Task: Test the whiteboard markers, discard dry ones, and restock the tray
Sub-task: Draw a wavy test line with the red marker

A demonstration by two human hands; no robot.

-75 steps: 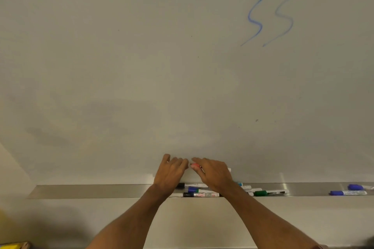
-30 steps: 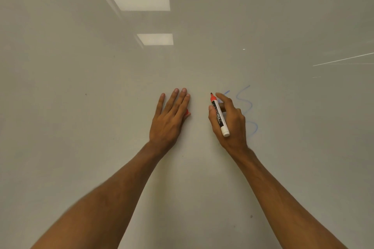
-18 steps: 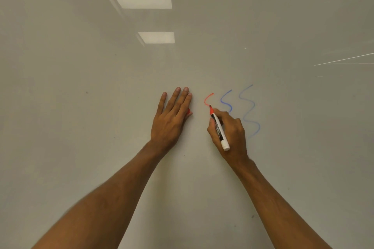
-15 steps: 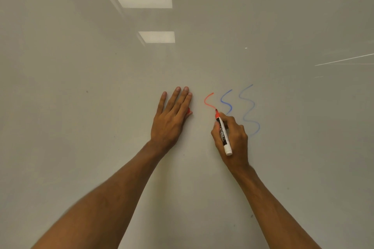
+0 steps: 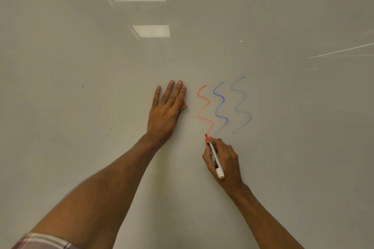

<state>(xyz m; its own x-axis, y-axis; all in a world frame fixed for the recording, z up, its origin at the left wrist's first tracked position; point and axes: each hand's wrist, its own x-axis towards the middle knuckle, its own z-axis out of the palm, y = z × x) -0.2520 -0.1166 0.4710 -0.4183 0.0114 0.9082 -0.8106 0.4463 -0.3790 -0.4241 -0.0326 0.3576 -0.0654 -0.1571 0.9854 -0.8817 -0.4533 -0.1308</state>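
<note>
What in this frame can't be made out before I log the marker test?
Head view only:
- Red object under the left hand: mostly covered by the hand. It may be a cap, but that cannot be confirmed.
- Label print on the red marker gripped by the right hand: too small to read.
- Marker tray: not in the frame.
- Plaid sleeve: cut off by the bottom edge.

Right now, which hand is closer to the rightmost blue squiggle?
Right. The right hand, gripping the red marker, is just below the rightmost blue squiggle; the left hand lies flat far to its left.
</note>
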